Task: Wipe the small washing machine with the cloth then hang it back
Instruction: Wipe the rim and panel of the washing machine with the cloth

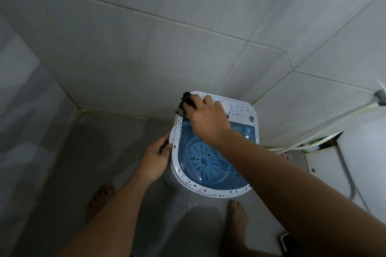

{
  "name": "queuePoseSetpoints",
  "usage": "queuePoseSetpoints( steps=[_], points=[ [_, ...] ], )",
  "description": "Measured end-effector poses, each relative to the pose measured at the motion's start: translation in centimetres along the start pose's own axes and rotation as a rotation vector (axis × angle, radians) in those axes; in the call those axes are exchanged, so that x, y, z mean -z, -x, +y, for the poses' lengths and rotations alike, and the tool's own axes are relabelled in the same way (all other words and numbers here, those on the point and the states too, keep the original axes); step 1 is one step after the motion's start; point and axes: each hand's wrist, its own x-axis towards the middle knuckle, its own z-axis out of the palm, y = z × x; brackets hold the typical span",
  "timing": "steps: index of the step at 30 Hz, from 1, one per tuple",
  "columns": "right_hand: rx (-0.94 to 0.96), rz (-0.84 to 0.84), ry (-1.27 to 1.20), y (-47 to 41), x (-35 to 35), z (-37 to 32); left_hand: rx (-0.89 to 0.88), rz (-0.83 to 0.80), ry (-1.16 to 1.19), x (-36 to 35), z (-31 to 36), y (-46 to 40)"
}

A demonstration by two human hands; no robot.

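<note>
Washing machine (215, 152), small, white with dark speckles on its rim, stands on the grey tiled floor (104, 152) in a corner of tiled walls, seen from above. Nearest the camera: two bare feet on the floor, left foot (100, 198) to the left of the machine's base, right foot (237, 215) just below its front edge. A dark flat object, cut off at the bottom edge right, can't tell what. Both forearms reach up into view. Left hand (155, 160) is closed on the machine's left rim, fingers curled over the edge, steadying it. Translucent blue lid (208, 165) covers the tub, round ribbed pulsator visible through it. Farther back, right hand (205, 116) presses flat on the cloth (186, 102), dark, bunched, at the back-left corner of the machine top, fingers spread over it, part of the cloth hanging over the edge. Control panel (236, 108) sits at the back, a small round knob (252, 118) at its right. White hose (334, 123) runs along the right wall to a metal fitting (381, 95).
</note>
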Motion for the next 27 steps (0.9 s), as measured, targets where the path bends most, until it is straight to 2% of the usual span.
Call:
queuePoseSetpoints(
  steps=[4,5,6,9,10,11,15,16,19,20,21,25,27],
  points=[
    [-0.323,-0.064,-0.001,-1.9,0.7,4.2,0.011,-0.006,0.001,0.0,0.0,-0.2],
    [-0.327,-0.072,0.009,-2.0,0.8,4.1,0.013,-0.006,0.003,0.0,-0.1,-0.2],
    [-0.263,-0.060,0.023,-1.8,0.9,3.5,0.017,-0.006,0.007,0.1,-0.1,-0.3],
    [0.134,-0.031,0.086,0.4,1.0,1.1,0.020,0.007,0.027,0.1,0.1,-0.4],
    [0.198,-0.034,0.102,0.5,1.1,1.3,0.022,0.006,0.029,0.1,0.0,-0.5],
    [0.193,-0.048,0.121,0.1,1.3,2.0,0.024,-0.001,0.027,0.2,0.0,-0.5],
    [-0.161,-0.079,0.111,-2.8,2.4,4.3,0.036,-0.009,0.021,0.4,-0.4,-0.6],
    [-0.137,-0.077,0.103,-2.7,2.3,3.6,0.035,-0.008,0.022,0.4,-0.4,-0.6],
    [0.241,-0.067,0.097,-0.5,1.2,1.4,0.012,-0.004,0.034,0.2,-0.1,-0.6],
    [0.284,-0.056,0.082,-0.1,1.2,1.8,0.009,-0.002,0.039,0.2,-0.1,-0.6],
    [0.256,-0.049,0.078,-0.6,1.2,2.7,0.011,-0.004,0.039,0.2,0.0,-0.6],
    [-0.197,-0.151,0.029,-3.6,2.2,5.0,0.006,-0.002,0.033,0.0,0.1,-0.3],
    [-0.224,-0.129,0.018,-3.6,2.2,4.0,0.009,-0.002,0.029,0.0,0.1,-0.3]
  ],
)
